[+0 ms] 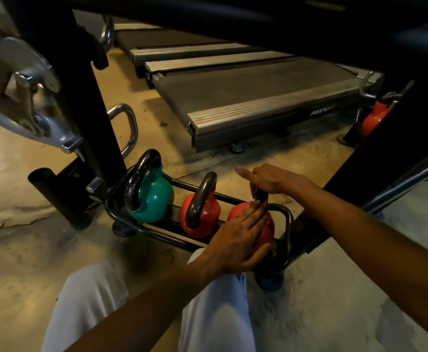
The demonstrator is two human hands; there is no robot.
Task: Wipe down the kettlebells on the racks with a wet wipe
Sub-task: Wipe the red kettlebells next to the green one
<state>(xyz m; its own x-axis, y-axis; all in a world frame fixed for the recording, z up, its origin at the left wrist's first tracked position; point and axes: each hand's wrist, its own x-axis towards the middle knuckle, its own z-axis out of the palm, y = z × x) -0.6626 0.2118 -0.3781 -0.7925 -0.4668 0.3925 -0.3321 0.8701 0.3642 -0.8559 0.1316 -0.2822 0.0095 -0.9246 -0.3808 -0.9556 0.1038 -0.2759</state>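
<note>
Head view: the right grip (271, 180) clenched the red kettlebell's (266, 229) handle (261, 195) on the floor rack (287, 224); the left grip (238, 237) lay released, flat on its body.

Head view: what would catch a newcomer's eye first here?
Three kettlebells sit in a low black floor rack: the green kettlebell at its left end, an orange-red kettlebell in the middle, and a red kettlebell at the right. The left hand lies flat on the red one's body while the right hand grips its handle. Behind, a treadmill deck fills the background.
</note>
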